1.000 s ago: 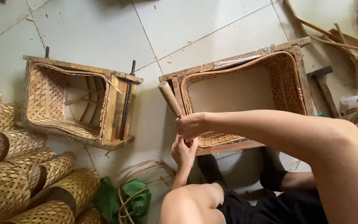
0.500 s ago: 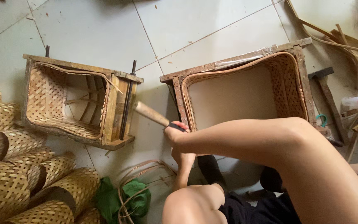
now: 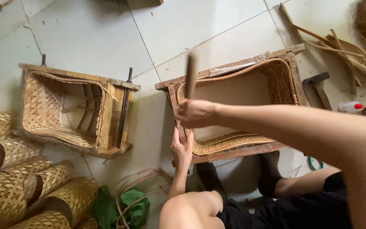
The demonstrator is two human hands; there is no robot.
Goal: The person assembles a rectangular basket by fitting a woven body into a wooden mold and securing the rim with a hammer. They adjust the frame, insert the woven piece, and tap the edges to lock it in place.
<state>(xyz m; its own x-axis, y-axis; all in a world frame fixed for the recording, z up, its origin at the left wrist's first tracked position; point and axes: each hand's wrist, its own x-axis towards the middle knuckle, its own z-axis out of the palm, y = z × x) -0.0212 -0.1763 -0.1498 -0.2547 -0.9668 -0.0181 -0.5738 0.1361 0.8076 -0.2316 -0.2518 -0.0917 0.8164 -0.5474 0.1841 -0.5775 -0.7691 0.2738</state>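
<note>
At frame centre the right hand (image 3: 196,113) clenches a raised wooden stick (image 3: 190,75) while the left hand (image 3: 182,149), fingers flat, steadies the framed woven basket (image 3: 238,144).

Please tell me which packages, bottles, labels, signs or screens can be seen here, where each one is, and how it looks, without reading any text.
Small bottle: lies on its side on the tiled floor at the right edge, beside the hammer; white body, red cap.
Green bag: crumpled on the floor at the bottom, left of the knee; soft, plain green, no label that I can make out.
No signs or screens are in view.
</note>
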